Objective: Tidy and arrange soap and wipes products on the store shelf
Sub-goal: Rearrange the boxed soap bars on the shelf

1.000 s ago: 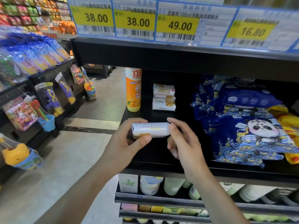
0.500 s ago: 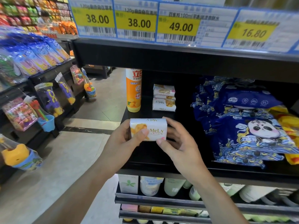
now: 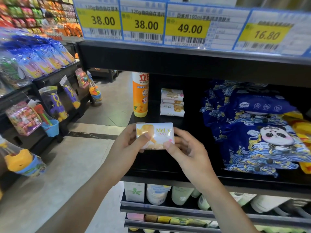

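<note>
- Along the left edge of the frame, toy packs [image 3: 55,105] are hanging from a neighbouring rack, well apart from the work.
- Left of centre, the left hand [image 3: 129,145] is gripping the MeLy soap bar [image 3: 155,136], its thumb lying across the printed face and its other fingers curling behind the pack's left end.
- At centre, the bar is being held face-up and label-forward above the front of the dark shelf [image 3: 168,179], not touching it.
- Behind it, an orange dish-soap bottle [image 3: 140,96] is standing upright, with a short stack of soap bars [image 3: 172,102] just beside it on the right.
- Right of centre, the right hand [image 3: 186,148] is pinching the bar's lower right corner with its thumb, its other fingers tucked loosely beneath.
- Judging the step: the bar probably belongs with that stack, so keeping the label upright and its edges square to the bars below should pay off; the lower stacked bar's top label is reading upside down.
- Toward the right, blue panda wipes packs [image 3: 262,140] are leaning in a loose, overlapping heap, likely needing straightening.
</note>
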Demonstrator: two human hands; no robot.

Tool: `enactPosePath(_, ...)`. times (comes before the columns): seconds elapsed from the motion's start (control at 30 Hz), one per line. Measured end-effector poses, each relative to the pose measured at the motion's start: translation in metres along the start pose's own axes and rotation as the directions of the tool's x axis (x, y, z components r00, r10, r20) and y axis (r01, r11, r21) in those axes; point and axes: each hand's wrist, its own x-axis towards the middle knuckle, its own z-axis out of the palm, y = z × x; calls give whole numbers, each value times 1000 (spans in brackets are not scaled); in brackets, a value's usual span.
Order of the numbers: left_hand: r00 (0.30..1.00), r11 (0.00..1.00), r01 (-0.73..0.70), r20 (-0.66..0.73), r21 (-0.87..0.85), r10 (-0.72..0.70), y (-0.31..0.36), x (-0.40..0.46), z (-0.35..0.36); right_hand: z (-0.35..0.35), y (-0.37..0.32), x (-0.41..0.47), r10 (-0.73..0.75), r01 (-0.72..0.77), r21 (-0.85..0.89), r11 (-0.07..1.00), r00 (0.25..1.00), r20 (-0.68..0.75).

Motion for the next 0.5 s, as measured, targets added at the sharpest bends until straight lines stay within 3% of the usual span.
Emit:
enactPosePath(0.13,998,1000,-4,-58,11,4,-4,2,1,3,2,-2,-41,41,-134,990,999,2)
enactPosePath(0.3,998,998,-18,-67,65,22,-8,5,2,8,1,-2,-185,212,-382,900,977,106)
enactPosePath(0.5,993,991,-74,-82,113,83,-7,4,5,7,4,6,-140,147,-394,907,989,46)
